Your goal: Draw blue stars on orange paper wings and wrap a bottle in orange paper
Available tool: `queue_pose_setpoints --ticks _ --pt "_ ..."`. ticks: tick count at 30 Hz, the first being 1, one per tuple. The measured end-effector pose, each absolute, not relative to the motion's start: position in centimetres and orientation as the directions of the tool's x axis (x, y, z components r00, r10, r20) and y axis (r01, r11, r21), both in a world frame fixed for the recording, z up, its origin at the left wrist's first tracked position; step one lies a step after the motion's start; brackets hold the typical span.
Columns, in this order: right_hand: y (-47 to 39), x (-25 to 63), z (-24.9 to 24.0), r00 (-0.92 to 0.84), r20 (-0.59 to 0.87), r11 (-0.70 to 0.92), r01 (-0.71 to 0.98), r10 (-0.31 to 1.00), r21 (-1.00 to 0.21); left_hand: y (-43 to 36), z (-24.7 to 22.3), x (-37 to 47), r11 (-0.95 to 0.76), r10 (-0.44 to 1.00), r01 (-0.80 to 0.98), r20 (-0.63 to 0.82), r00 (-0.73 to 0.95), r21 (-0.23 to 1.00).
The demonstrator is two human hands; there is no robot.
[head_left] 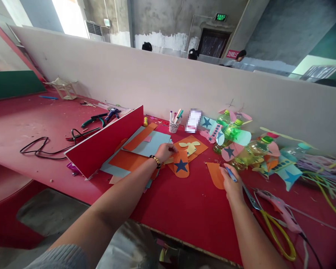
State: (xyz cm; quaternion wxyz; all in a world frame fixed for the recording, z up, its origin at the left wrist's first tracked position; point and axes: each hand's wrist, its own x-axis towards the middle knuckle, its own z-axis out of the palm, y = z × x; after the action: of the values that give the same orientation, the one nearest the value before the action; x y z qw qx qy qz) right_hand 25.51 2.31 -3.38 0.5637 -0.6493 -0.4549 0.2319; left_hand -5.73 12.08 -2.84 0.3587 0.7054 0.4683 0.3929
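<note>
mid-frame, our left hand curls by a starred orange piece; we cannot tell its grip. right of centre, our right hand clasps a blue pen.

Room's pretty raw tbh: rough grey concrete wall with a ragged band of white paint across it, dark brown door, glowing green rectangular exit sign just above that. A long off-white partition panel runs behind a bright red tabletop. There's a glossy red chair at lower left, dull grey floor beside it, and super bright white light up top left.
</note>
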Motion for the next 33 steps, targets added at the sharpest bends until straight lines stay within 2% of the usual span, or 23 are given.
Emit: queue_pose_setpoints --ticks 13,19,25,27,28,30,33 --pt "2.0 26.0 -3.8 0.252 0.222 0.036 0.58 0.942 -0.814 11.1 -2.3 -5.0 -0.481 0.876 0.573 0.344 0.337 0.663" --pt "1.3 25.0 -2.4 0.183 0.206 0.022 0.694 0.961 -0.719 8.4 1.0 -4.6 -0.525 0.849 0.657 0.387 0.36 0.541" --pt "0.7 24.4 -1.3 0.093 0.231 0.085 0.747 0.969 -0.659 -0.5 2.5 1.3 -0.749 0.652 0.549 0.265 0.711 0.371" --pt "0.6 24.3 -1.3 0.045 0.247 0.126 0.762 0.968 -0.636 -3.0 1.7 3.1 -0.773 0.623 0.548 0.223 0.75 0.32" --pt "0.5 24.3 -1.2 0.021 0.245 0.141 0.769 0.969 -0.624 -3.9 1.2 3.7 -0.786 0.614 0.573 0.183 0.768 0.233" --pt "0.4 24.0 -1.2 -0.021 0.227 0.157 0.784 0.974 -0.601 -5.0 0.3 4.3 -0.785 0.618 0.604 0.117 0.777 0.138" --pt "0.1 23.6 -0.9 -0.053 0.225 0.177 0.8 0.973 -0.573 -5.1 -0.7 4.3 -0.777 0.629 0.621 0.081 0.774 0.099"
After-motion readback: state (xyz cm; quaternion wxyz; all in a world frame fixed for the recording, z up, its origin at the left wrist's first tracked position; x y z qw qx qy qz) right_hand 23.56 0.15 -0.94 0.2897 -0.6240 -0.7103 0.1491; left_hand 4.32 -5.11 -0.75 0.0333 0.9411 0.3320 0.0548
